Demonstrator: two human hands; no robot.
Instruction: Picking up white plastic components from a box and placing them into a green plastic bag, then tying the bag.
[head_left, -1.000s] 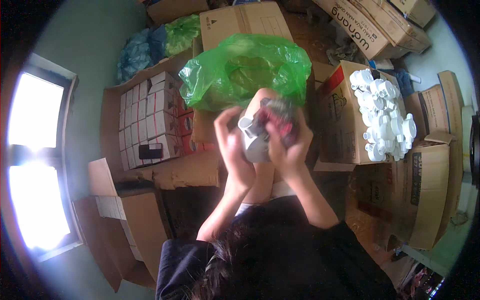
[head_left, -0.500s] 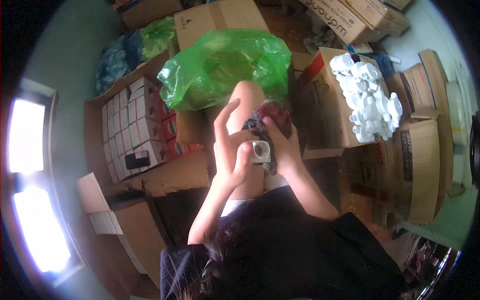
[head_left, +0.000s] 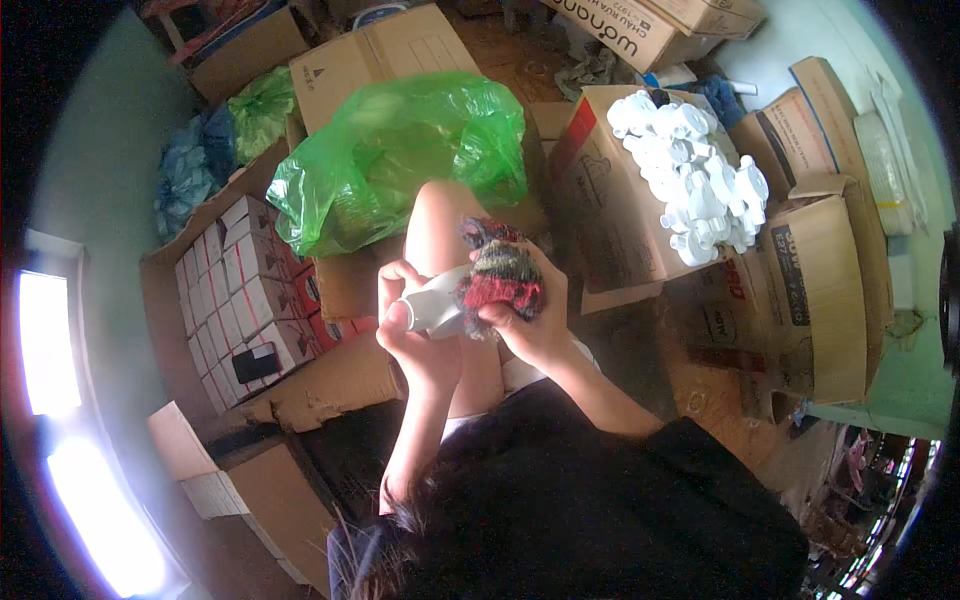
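Looks like a storeroom or packing corner tbh, with cartons (head_left: 440, 48) crammed all around, small white boxes (head_left: 262, 288) in rows and white fittings (head_left: 690, 170) heaped on one.

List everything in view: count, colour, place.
hollow plastic fitting: 1, white, centre, held
striped knitted cloth: 1, red, grey and black, against the fitting
translucent plastic bag: 1, green, upper centre
heaped plastic fittings: many, white, on a brown cardboard carton, right
small boxes: many, white and red, in an open brown cardboard box, left
flat rectangular phone: 1, black, on those boxes
crumpled plastic bags: at least 2, blue and light green, upper left
other cartons: several, brown, around
window panes: 2, bright white, left
top: 1, black, below
leg: 1, bare, centre
left grip: 1, bare, holding fitting
right grip: 1, bare, holding cloth
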